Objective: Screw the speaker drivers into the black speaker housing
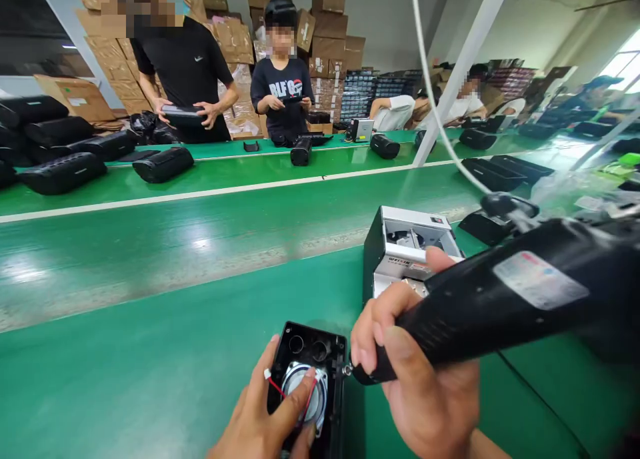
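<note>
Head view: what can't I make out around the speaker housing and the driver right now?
- Electric screwdriver bit tip: hidden behind the right hand.
- Speaker housing lower end: cut off by the bottom edge, covered by the left hand.
- Screw feeder box label: too small to read.

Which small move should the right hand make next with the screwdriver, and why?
Probably press the electric screwdriver straight into the black housing: the right hand has its tip at the housing's edge beside the speaker, which the left hand steadies.
</note>
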Demonstrator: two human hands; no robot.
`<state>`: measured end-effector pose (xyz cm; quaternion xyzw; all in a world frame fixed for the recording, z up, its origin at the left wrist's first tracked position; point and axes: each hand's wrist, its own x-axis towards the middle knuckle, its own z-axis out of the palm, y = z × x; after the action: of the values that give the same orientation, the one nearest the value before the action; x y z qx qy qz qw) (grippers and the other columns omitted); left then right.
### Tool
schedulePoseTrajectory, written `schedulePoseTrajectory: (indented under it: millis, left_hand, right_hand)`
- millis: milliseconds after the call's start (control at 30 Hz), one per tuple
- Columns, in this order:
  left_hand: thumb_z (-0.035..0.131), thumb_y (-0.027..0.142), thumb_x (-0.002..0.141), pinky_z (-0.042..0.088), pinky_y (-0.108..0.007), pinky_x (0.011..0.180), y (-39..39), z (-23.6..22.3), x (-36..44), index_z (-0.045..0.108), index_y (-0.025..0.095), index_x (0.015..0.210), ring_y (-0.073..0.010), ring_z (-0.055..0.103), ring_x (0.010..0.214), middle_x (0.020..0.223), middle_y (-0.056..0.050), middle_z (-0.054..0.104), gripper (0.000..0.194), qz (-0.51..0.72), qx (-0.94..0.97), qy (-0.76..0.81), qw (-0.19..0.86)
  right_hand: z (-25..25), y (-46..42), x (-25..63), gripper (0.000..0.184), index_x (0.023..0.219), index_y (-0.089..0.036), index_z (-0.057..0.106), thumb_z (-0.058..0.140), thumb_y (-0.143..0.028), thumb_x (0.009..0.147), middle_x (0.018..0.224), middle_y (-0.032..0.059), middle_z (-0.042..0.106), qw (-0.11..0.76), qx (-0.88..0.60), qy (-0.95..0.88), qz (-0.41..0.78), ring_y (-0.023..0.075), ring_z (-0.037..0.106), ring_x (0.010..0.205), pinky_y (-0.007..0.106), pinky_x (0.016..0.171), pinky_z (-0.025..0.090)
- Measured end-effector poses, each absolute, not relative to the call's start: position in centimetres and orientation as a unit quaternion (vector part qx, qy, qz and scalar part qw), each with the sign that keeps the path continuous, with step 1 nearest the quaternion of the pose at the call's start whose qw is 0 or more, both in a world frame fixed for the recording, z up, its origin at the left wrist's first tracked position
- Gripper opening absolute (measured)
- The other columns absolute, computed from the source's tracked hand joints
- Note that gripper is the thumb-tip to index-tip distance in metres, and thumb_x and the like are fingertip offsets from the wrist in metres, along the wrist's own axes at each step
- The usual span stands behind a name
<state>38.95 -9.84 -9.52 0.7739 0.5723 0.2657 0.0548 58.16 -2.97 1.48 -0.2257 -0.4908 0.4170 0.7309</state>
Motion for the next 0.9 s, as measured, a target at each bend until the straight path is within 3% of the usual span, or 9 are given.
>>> schedulePoseTrajectory:
  millis: [267,467,633,767,833,900]
  left_hand:
    - [0.048,0.025,0.103,0.07,-0.039,0.087,-9.9,-8.0,39.1,0.062,0.045,0.145,-0.0312,0.07,0.133,0.173,-0.007,0.035,0.048,0.281,0.75,0.591,0.095]
    - [0.048,0.028,0.102,0.069,-0.049,0.093,-9.8,-8.0,39.0,0.063,0.044,0.143,-0.0326,0.07,0.132,0.167,-0.009,0.041,0.046,0.271,0.751,0.593,0.102]
    - [0.047,0.01,0.094,0.058,-0.068,0.106,-8.7,-5.4,39.6,0.068,0.036,0.129,-0.0388,0.049,0.151,0.169,-0.011,0.034,0.048,0.275,0.784,0.556,0.028]
    - [0.073,0.019,0.08,0.058,-0.072,0.104,-7.9,-3.9,40.5,0.057,0.036,0.143,-0.0433,0.05,0.148,0.172,-0.014,0.029,0.068,0.28,0.778,0.559,0.057]
    - [0.089,0.026,0.07,0.058,-0.074,0.103,-7.6,-4.3,40.6,0.061,0.036,0.138,-0.0465,0.052,0.145,0.167,-0.015,0.038,0.074,0.29,0.789,0.539,0.056]
    - [0.094,0.032,0.069,0.057,-0.077,0.101,-7.2,-4.9,40.3,0.065,0.033,0.132,-0.0475,0.054,0.142,0.159,-0.017,0.048,0.069,0.294,0.808,0.509,0.032]
  right_hand:
    - [-1.0,-1.8,57.5,0.057,0.155,-0.04,0.042,0.063,-0.018,0.108,0.089,-0.0049,0.059,0.701,-0.238,-0.516,0.43,0.0118,0.058,0.061,0.03,0.059,0.053]
    - [-0.8,-2.2,57.0,0.053,0.151,-0.042,0.046,0.065,-0.02,0.108,0.09,-0.0053,0.058,0.7,-0.222,-0.502,0.457,0.0105,0.059,0.061,0.027,0.059,0.053]
    - [0.6,-2.8,56.9,0.055,0.152,-0.043,0.045,0.068,-0.024,0.106,0.086,-0.0056,0.058,0.718,-0.211,-0.467,0.471,0.0107,0.057,0.058,0.027,0.055,0.052]
    - [2.1,-3.6,57.7,0.058,0.154,-0.046,0.041,0.069,-0.028,0.106,0.082,-0.0057,0.058,0.717,-0.203,-0.467,0.476,0.0121,0.058,0.056,0.028,0.054,0.052]
    - [2.9,-4.0,58.4,0.058,0.154,-0.047,0.041,0.07,-0.031,0.106,0.081,-0.0054,0.058,0.721,-0.204,-0.465,0.471,0.0135,0.06,0.056,0.03,0.053,0.053]
    - [3.6,-4.4,59.2,0.057,0.152,-0.048,0.043,0.071,-0.032,0.105,0.08,-0.0049,0.057,0.73,-0.209,-0.462,0.457,0.0148,0.06,0.056,0.031,0.052,0.054]
